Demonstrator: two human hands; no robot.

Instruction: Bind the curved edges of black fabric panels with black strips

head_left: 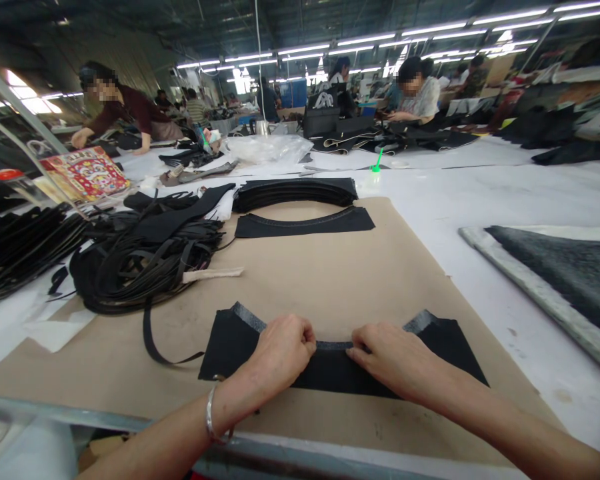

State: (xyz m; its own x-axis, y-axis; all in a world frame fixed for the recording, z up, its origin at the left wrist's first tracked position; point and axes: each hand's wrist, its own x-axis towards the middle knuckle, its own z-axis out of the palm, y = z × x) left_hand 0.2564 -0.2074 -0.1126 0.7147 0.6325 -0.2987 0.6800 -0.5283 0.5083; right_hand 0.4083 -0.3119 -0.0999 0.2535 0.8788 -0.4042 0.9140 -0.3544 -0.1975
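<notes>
A black fabric panel [325, 370] with a concave curved upper edge lies flat in front of me on brown paper. A greyish band runs along that curve, plainest at the two upper corners. My left hand [287, 350] is closed, its fingers pinching the curved edge left of the middle. Right of the middle, my right hand [385, 350] pinches the same edge between thumb and fingers. A short stretch of edge between the hands looks folded over. Farther back lies a similar black panel [305, 225], with a stack of black panels [295, 193] behind it.
A heap of black strips [145, 260] lies on the left, one strip trailing towards the panel. Beyond it are stacked black pieces [25, 247]. A grey-edged slab [555, 293] is on the right. A green-nozzled bottle [377, 167] stands at the back. Several people work at tables beyond.
</notes>
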